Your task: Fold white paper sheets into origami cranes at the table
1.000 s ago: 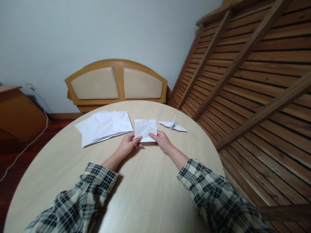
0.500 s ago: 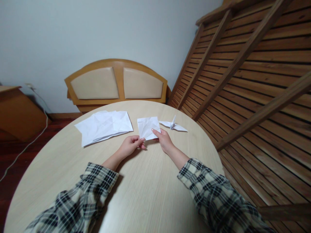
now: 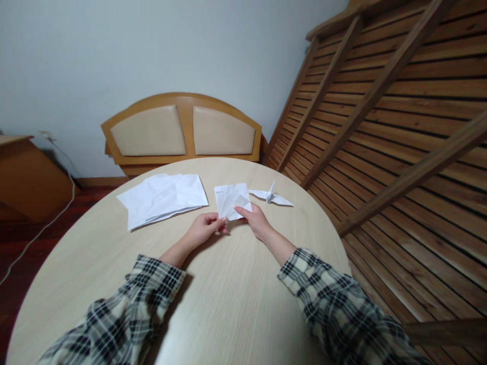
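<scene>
Two sleeves of black-and-cream plaid cloth (image 3: 129, 304) come in from the near side of a round, pale wood-grain desk (image 3: 228, 299), each with its cuff well back from the wrist. From where I stand, the left hand (image 3: 207, 227) is narrowed to a pinch, thumb and fingertips closed on the near left corner of a small, creased square of folded white paper (image 3: 228, 196). The right hand (image 3: 254, 221) grips the same square by its near right part, thumb laid flat across the upper face and the other fingers tucked underneath, mostly out of sight. So the square sits between the two hands, toward the far half of the desk; whether its far edge touches the surface I cannot tell.

Just beside it, on the right-hand side, stands a white folded-paper crane (image 3: 271, 196), wings spread to both sides and one thin point sticking up. To the left, well apart from the crane, lies a loose stack of large, crumpled white paper sheets (image 3: 163, 197), edges unevenly lined up.

Beyond the desk rises an arched, yellow-brown wooden headboard (image 3: 189, 126) with two beige padded panels, set before a plain pale wall (image 3: 171, 45). A brown slatted wooden frame (image 3: 380, 152) leans along the right.
</scene>
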A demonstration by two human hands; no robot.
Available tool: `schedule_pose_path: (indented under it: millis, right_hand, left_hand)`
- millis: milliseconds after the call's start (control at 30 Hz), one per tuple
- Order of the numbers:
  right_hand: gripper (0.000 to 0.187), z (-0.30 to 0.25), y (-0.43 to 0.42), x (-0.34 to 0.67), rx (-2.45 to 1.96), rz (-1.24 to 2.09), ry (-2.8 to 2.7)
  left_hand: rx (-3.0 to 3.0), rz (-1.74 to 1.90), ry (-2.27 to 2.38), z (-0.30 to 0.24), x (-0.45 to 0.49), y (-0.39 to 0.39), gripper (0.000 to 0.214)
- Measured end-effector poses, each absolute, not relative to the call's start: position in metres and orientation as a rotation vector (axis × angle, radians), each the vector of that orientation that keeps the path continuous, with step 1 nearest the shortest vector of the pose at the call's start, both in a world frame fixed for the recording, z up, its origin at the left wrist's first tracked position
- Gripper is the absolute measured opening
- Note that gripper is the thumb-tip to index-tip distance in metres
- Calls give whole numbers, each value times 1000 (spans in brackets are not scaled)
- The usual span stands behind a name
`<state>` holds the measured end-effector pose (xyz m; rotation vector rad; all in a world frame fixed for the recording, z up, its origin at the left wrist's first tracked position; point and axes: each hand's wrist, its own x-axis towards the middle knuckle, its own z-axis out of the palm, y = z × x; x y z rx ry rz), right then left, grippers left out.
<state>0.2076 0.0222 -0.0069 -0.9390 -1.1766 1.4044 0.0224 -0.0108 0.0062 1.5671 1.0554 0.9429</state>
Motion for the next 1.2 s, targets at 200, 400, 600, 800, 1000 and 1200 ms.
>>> schedule_pose_path:
  millis: [200,400,600,800,1000,1200]
  right_hand:
    - [32,-9,20,206,-927,1435,-1292]
    - [33,-10,21,207,-929,1435,-1316]
    - [43,-9,23,209,-922,1406,-1250]
    - [47,-10,26,210,-913,1402,-1186]
    - [48,-10,27,210,-919,1440,-1151]
    - [46,-12,26,211,-908,1461,-1193]
  left_hand:
    - [1526,978,1091,4,23,-9,30]
    - [1553,996,1123,1,22,-8,28]
    - [1604,924,1147,1,21,-10,30]
    - [1439,1068,982,0,22,-7,37]
    - [1059,1305,884,3,21,-3,34]
    - [1017,1376,854,3,16,-2,39]
